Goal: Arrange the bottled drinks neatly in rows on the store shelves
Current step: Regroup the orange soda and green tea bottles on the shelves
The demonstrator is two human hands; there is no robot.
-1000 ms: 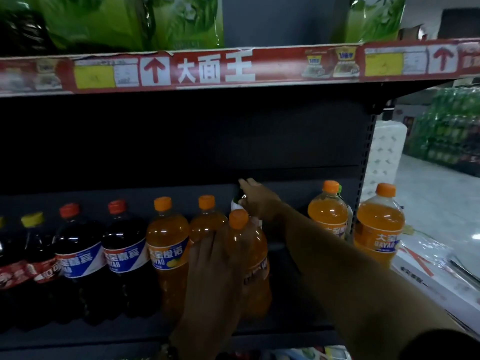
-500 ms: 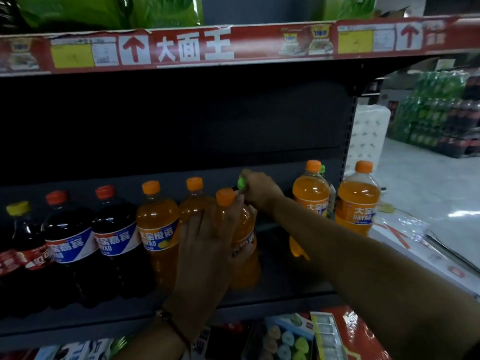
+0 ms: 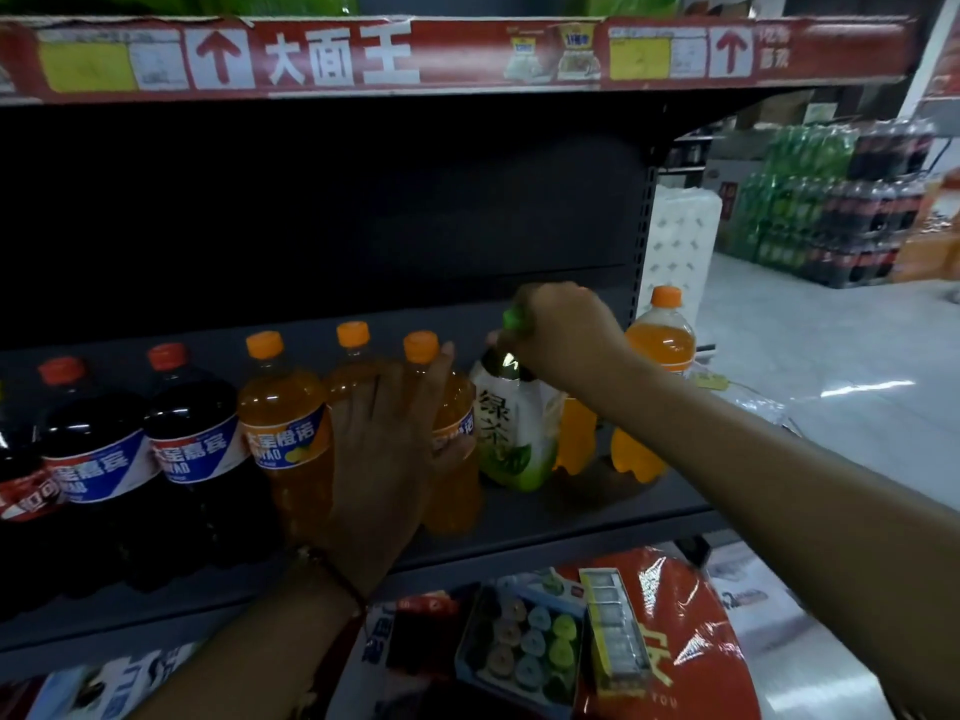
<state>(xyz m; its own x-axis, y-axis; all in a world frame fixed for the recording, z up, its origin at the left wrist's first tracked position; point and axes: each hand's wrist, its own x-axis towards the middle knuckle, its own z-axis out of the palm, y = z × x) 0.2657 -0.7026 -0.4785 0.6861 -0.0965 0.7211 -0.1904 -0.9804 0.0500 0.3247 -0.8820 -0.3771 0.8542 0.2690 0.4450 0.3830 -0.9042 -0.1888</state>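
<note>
A row of bottles stands on the dark shelf (image 3: 597,511): dark cola bottles (image 3: 192,444) with red caps at the left, then orange soda bottles (image 3: 283,428). My left hand (image 3: 389,444) is wrapped around the front orange soda bottle (image 3: 457,459) with an orange cap. My right hand (image 3: 561,330) grips the green cap and neck of a green tea bottle (image 3: 511,439), white and green labelled, which sits tilted just right of that orange bottle. Two more orange bottles (image 3: 660,350) stand at the shelf's right end, partly hidden by my right arm.
The upper shelf's red price strip (image 3: 467,54) runs overhead. Below the shelf lie packaged goods and a red bag (image 3: 675,631). To the right is an open aisle floor with stacked drink packs (image 3: 831,200) and a white pack (image 3: 680,236) behind the shelf post.
My right hand has pulled the green tea bottle out from the back toward the front, so its label now shows. My left hand stays on the orange bottle. The camera view dropped slightly.
</note>
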